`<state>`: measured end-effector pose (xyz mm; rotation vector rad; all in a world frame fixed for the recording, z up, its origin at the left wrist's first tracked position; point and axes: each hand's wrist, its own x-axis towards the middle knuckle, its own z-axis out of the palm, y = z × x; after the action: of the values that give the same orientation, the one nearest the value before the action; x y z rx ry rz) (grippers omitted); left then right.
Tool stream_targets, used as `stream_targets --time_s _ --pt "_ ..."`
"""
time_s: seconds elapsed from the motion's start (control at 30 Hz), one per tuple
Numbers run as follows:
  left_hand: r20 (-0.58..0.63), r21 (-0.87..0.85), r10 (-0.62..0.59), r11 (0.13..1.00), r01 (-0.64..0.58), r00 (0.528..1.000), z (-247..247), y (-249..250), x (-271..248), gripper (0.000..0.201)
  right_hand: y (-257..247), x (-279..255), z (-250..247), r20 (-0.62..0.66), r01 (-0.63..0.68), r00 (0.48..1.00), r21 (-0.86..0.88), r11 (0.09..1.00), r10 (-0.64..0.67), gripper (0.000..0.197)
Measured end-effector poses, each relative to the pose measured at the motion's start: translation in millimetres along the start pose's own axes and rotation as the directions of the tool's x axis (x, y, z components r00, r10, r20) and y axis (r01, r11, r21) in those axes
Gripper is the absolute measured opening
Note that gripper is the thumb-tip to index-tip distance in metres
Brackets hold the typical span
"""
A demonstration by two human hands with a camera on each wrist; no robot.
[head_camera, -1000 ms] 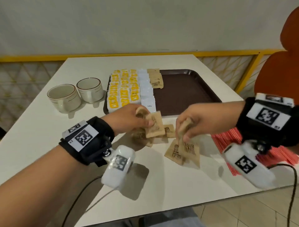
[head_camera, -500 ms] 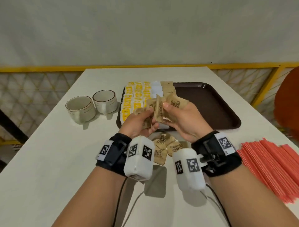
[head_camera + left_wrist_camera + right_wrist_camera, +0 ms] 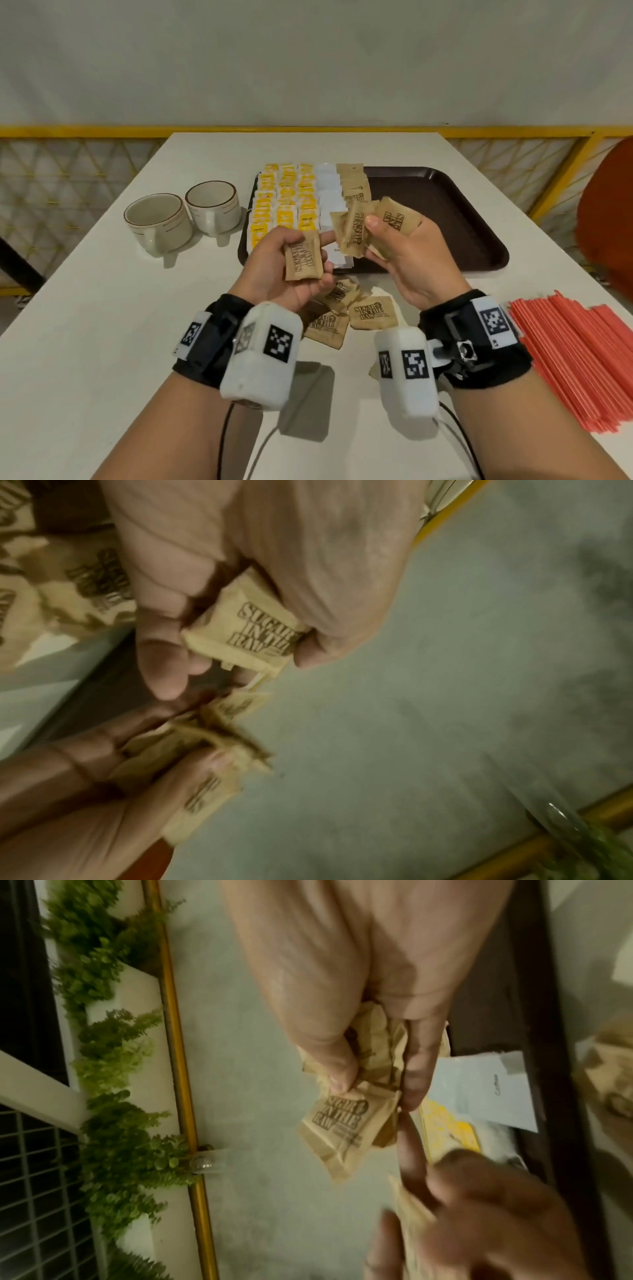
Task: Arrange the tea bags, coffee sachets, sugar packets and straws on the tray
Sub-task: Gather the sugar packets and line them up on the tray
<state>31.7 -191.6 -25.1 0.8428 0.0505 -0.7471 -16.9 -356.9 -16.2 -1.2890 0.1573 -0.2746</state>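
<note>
My left hand [image 3: 294, 260] holds one brown sugar packet [image 3: 303, 259] in its palm, raised over the tray's near edge; the left wrist view shows that packet [image 3: 246, 634] gripped between thumb and fingers. My right hand [image 3: 394, 246] pinches a bunch of sugar packets [image 3: 363, 226], crumpled in the right wrist view [image 3: 346, 1118]. The dark brown tray [image 3: 445, 219] carries rows of yellow tea bags [image 3: 284, 202], white coffee sachets [image 3: 330, 195] and a column of sugar packets [image 3: 354, 185] on its left part. Loose sugar packets [image 3: 371, 313] lie on the table under my hands. Red straws [image 3: 579, 356] lie at the right.
Two cream cups [image 3: 157, 222] [image 3: 214, 205] stand left of the tray. The white table [image 3: 102, 325] is backed by a yellow railing [image 3: 205, 130]. An orange chair [image 3: 609, 219] is at the far right. The tray's right half is bare.
Both hands lifted sugar packets off the table and brought them together above the tray's near edge; now they have drawn slightly apart, the left keeping one packet, the right a bunch.
</note>
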Motion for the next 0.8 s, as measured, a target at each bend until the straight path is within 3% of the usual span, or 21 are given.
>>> stream_targets --time_s 0.13,0.33,0.47,0.6,0.8 --pt "0.003 0.12 0.055 0.991 -0.055 0.998 -6 7 -3 0.04 -5 -2 -7 0.107 0.031 0.994 0.035 0.999 -0.035 0.016" --pt "-0.066 0.336 0.122 0.937 -0.093 0.99 -10 7 0 0.027 0 -2 -5 0.158 -0.035 0.987 0.077 0.996 0.022 0.025" --pt "-0.091 0.572 0.095 0.82 -0.026 0.991 -4 -2 -5 0.047 3 -2 -6 0.215 -0.072 0.974 -0.004 0.997 0.072 0.026" --pt "-0.076 0.564 0.089 0.825 -0.031 0.993 -2 -11 -5 0.06 7 -6 -3 0.305 -0.133 0.934 -0.179 0.975 0.183 0.02" --pt "-0.097 0.624 0.256 0.769 -0.141 0.962 4 -10 -5 0.058 10 -8 1 0.31 -0.181 0.914 -0.267 0.947 0.262 0.023"
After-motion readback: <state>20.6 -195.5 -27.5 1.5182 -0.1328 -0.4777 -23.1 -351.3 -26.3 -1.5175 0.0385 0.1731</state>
